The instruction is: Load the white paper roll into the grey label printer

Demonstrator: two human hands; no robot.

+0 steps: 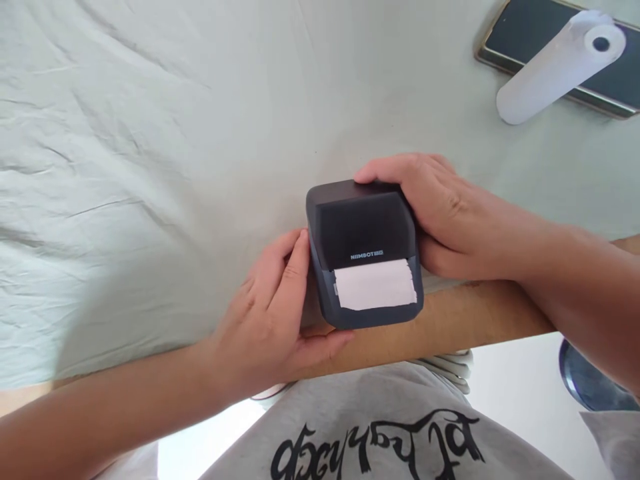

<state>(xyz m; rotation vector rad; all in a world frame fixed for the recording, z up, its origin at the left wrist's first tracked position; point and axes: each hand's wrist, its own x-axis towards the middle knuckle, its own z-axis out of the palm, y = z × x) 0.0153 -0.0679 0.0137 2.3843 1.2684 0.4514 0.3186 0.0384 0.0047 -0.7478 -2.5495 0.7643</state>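
Note:
Between my hands, near the front edge of the table, is a small dark label printer (363,227) marked NIIMBOT. A strip of white paper (376,285) with a torn edge sticks out of its slot and lies over its lower face. My left hand (273,307) grips the printer's left side, with the thumb at its lower edge. My right hand (443,213) wraps round the upper right corner and right side. The undersides of both hands' grips are hidden by the printer.
A white paper roll (555,73) leans across a dark phone (533,40) at the upper right. A wrinkled pale green cloth (175,133) covers the table, whose wooden edge (465,313) shows at the front. A dark round object (590,380) is below, at the right.

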